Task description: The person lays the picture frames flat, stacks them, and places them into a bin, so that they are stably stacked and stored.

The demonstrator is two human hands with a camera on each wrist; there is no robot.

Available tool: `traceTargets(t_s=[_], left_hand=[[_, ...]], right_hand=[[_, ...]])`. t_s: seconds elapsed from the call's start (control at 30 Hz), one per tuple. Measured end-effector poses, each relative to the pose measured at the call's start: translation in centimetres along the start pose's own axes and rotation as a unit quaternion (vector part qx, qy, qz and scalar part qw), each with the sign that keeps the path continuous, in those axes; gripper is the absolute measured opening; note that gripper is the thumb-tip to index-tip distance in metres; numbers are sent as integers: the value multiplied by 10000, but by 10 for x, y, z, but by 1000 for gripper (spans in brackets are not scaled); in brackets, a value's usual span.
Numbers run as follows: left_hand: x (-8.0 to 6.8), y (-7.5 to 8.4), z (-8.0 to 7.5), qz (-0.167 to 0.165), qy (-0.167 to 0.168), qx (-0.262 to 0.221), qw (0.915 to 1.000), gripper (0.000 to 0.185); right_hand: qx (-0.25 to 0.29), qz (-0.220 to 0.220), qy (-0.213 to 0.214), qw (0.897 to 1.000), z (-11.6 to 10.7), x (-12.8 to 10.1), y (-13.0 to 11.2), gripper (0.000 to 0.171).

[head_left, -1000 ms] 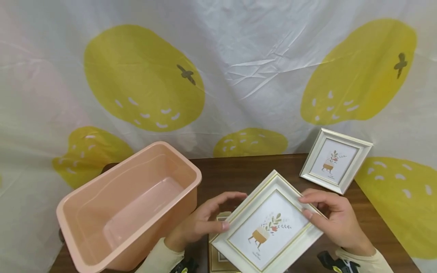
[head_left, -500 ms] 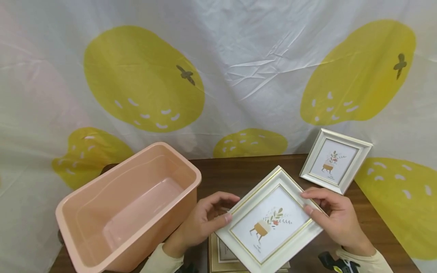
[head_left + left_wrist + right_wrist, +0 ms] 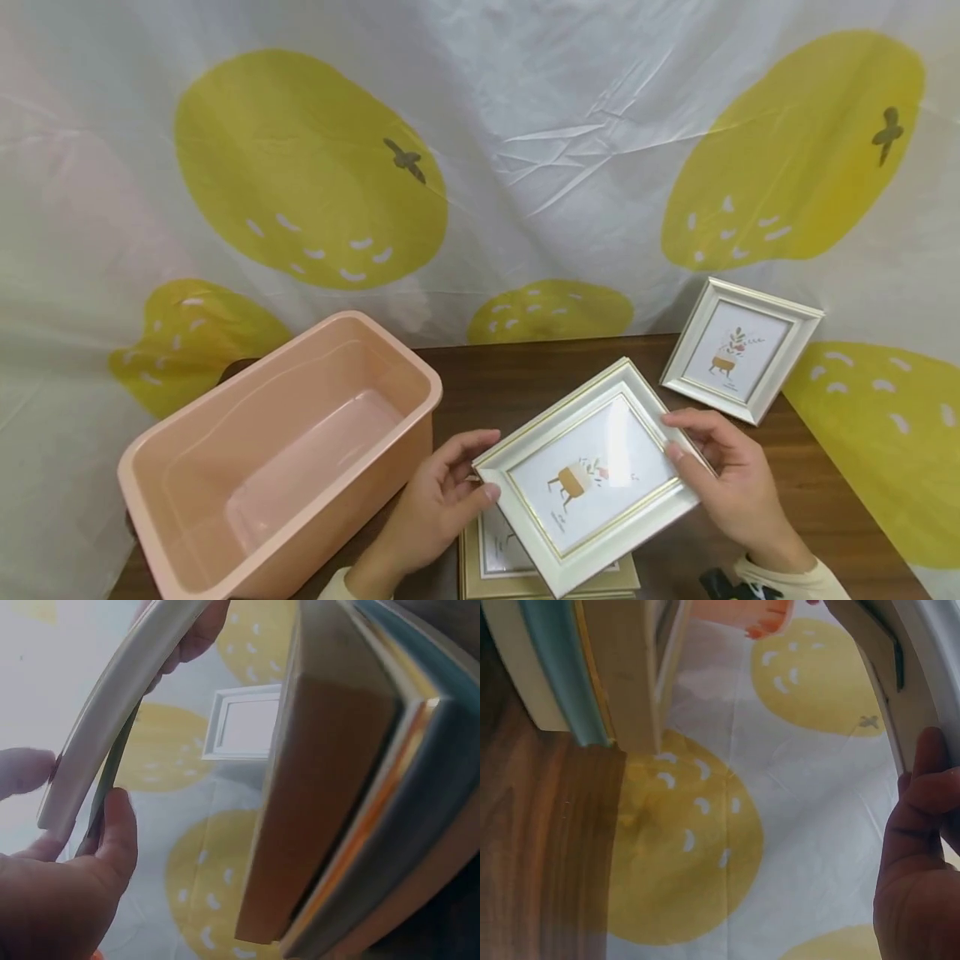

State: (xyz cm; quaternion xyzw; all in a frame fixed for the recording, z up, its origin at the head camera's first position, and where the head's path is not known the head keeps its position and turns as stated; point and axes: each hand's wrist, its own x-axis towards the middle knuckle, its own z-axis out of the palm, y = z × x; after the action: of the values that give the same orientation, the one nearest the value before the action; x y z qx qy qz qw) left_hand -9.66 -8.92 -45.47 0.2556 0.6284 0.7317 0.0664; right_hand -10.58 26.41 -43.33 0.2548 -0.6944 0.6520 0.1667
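A white curtain printed with big yellow fruit [image 3: 307, 167] is hanging behind a dark wooden bench [image 3: 510, 379], and a person is working at its near edge. Both hands are holding a white picture frame with a gold inner line [image 3: 592, 475] lifted just above a stack of more frames [image 3: 502, 567], its face tilted up toward the head camera and catching glare. The left hand [image 3: 435, 508] is gripping the frame's left corner, thumb pressing on the front edge and fingers curling behind it; the left wrist view is showing the thumb [image 3: 120, 832] against the frame's thin side. The right hand [image 3: 731, 487] is pinching the frame's right edge, thumb on the front moulding and fingers wrapping behind, as the right wrist view also seems to be showing, though it is close and partly blocked. An empty peach plastic tub [image 3: 210, 533] is sitting on the bench to the left, near the left hand but apart from it. A second white frame [image 3: 738, 350] is leaning against the curtain at the far right.
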Motion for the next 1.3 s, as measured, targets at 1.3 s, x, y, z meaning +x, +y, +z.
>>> traceTargets(t_s=[1.3], left_hand=[[-27,-12,10,-1208,1515,-341,9805,68]], right_hand=[[-1016,774,-1562,9794,6,-33,24,57]])
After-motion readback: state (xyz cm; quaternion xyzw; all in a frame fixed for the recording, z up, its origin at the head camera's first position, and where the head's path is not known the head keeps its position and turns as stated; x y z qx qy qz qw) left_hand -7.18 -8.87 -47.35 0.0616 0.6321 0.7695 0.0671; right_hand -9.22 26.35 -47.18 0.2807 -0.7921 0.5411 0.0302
